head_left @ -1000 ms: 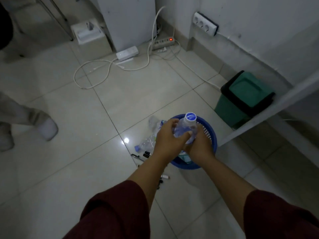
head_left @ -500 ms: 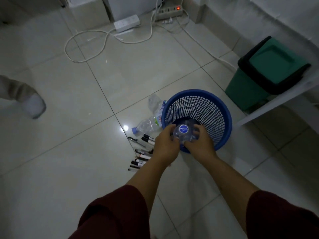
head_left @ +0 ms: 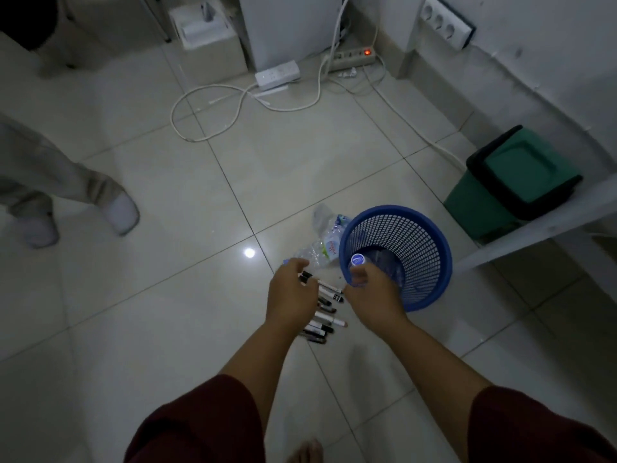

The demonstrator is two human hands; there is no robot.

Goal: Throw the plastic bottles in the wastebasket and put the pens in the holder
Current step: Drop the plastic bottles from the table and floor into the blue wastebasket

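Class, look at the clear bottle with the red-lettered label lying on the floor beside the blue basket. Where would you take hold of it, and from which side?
Grip the labelled bottle around its body, just capward of the label. It lies on its side, cap toward the left hand, base against the blue basket. Come from above with that hand, likely safest, fingers across its width; the basket blocks the right side.

The clear bottle (head_left: 322, 248) on the floor carries a label, its print too blurred to read.
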